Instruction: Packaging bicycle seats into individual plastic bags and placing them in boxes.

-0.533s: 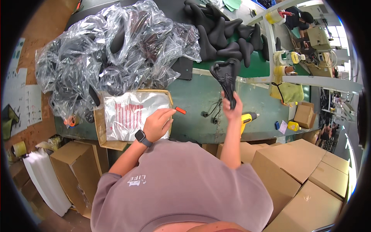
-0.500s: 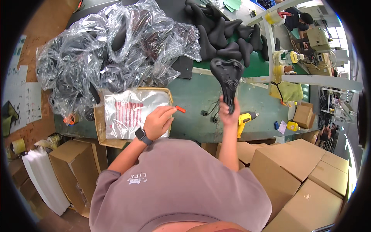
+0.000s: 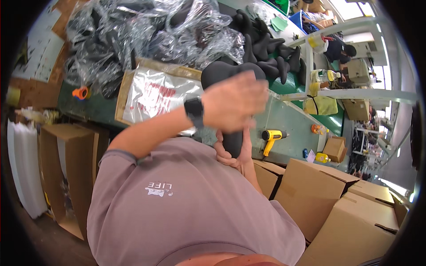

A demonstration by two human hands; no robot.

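Note:
A black bicycle saddle [image 3: 232, 144] is held close in front of my chest, its smooth side up and its wide end pointing away from me. My right hand [image 3: 245, 153] wraps round the narrow nose from below, with fingers showing on its left side. Across the middle of the saddle passes my left hand [image 3: 235, 99], a dark watch on its wrist. Motion smears its fingers, so their grip is unclear. Left of the saddle, a shallow cardboard box [image 3: 125, 98] holds a stack of clear plastic bags [image 3: 153, 95] with red print, partly hidden by my left forearm.
Plastic-wrapped saddles [image 3: 146, 40] heap at the back left; bare black saddles [image 3: 266, 48] lie behind on the right. A yellow heat gun [image 3: 271, 138] rests on the green table [image 3: 284, 115]. Cartons [image 3: 310, 195] stand at my right, and a white metal frame [image 3: 346, 94] crosses the right side.
The saddle has come nearer my body and turned over from its underside to its smooth side. My left hand has left the bag box and moved right, over the saddle. The view has shifted.

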